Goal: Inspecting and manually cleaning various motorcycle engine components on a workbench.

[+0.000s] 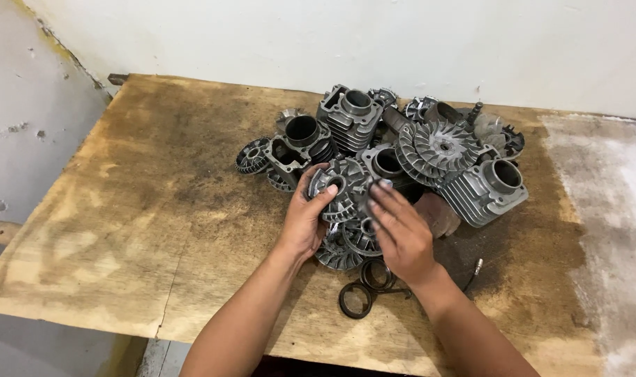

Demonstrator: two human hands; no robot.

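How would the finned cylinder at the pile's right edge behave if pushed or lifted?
The finned cylinder looks like solid cast metal, so probably rigid and heavy for its size. It lies on its side, but its squarish fins and flange likely stop rolling. Grimy surfaces may feel slippery.

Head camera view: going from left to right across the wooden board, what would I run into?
Bare stained board → small finned disc at the pile's left edge → left hand on a finned round part → right hand → finned cylinder at the pile's right edge.
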